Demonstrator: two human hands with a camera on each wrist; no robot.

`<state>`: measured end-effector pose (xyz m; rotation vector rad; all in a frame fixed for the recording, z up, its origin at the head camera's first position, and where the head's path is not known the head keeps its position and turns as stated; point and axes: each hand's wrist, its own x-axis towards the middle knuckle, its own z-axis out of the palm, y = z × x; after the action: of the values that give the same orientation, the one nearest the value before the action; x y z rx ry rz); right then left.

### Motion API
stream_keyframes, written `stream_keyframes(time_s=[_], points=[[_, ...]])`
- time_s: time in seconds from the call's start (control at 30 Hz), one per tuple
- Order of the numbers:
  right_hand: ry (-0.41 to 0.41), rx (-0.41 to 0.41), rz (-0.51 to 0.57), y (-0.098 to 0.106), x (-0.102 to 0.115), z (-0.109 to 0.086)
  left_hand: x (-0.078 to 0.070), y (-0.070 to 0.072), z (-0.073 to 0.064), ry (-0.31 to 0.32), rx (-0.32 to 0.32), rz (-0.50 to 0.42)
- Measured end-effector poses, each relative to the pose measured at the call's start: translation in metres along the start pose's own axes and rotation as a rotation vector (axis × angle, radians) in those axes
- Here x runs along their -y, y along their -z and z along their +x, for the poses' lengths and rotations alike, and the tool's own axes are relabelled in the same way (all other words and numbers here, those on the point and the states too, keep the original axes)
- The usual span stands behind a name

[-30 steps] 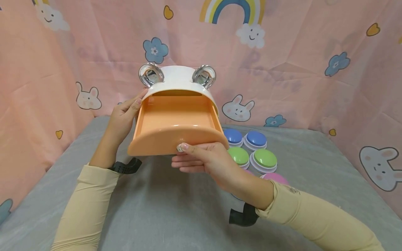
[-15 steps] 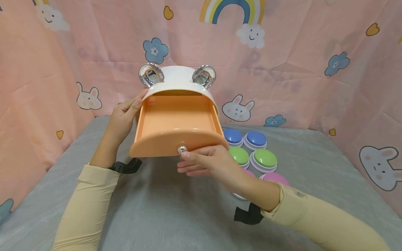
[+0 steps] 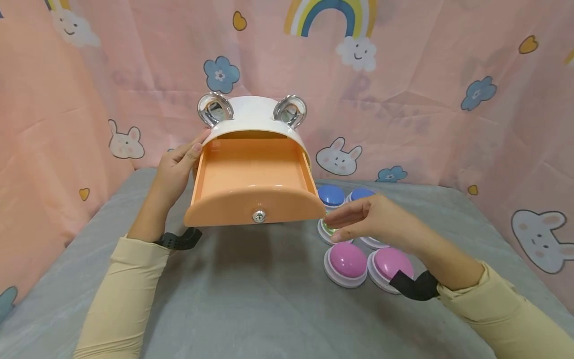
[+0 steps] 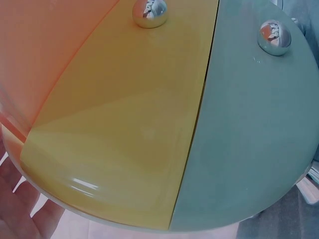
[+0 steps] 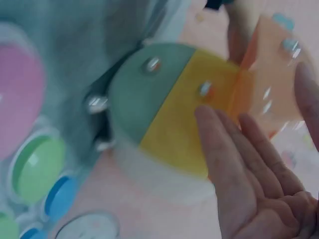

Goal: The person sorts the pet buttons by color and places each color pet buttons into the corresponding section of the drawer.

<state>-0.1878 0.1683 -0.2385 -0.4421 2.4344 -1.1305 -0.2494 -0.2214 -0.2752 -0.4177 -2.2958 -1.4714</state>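
Observation:
A small white storage box with rounded shell and two shiny ring-shaped ears is in the head view. Its orange drawer is pulled well out, bare inside, with a silver knob on the front. In the left wrist view a yellow drawer front and a green one sit closed, each with a knob. My left hand holds the box's left side, thumb at the front edge; part of its fingers is hidden. My right hand, fingers nearly straight, is off the knob, above the push buttons.
Several dome buttons on white bases stand right of the box on the grey cloth: blue, green, partly hidden by my right hand, and pink. A pink printed curtain hangs behind.
My right hand has let go of the drawer knob and moved right, over the buttons. The orange drawer stays out. My left hand keeps its place on the box.

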Motion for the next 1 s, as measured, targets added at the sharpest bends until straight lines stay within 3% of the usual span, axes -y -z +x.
stream_keyframes(time_s=[0.13,0.37,0.67,0.87,1.0], points=[[-0.014,-0.053,-0.065,0.016,-0.017,0.012,0.000,0.000,0.000,0.004,-0.002,0.012],[0.023,-0.161,-0.022,0.032,-0.036,0.042,-0.001,0.000,-0.001,0.014,0.004,-0.010],[0.059,-0.190,0.135,0.037,-0.065,0.084,-0.001,-0.002,-0.002,0.036,0.013,-0.015],[0.058,-0.148,0.121,0.035,-0.083,0.104,0.000,-0.001,-0.001,0.037,0.009,-0.008],[0.055,-0.170,0.128,0.036,-0.090,0.111,-0.001,0.000,-0.001,0.036,0.004,0.002]])
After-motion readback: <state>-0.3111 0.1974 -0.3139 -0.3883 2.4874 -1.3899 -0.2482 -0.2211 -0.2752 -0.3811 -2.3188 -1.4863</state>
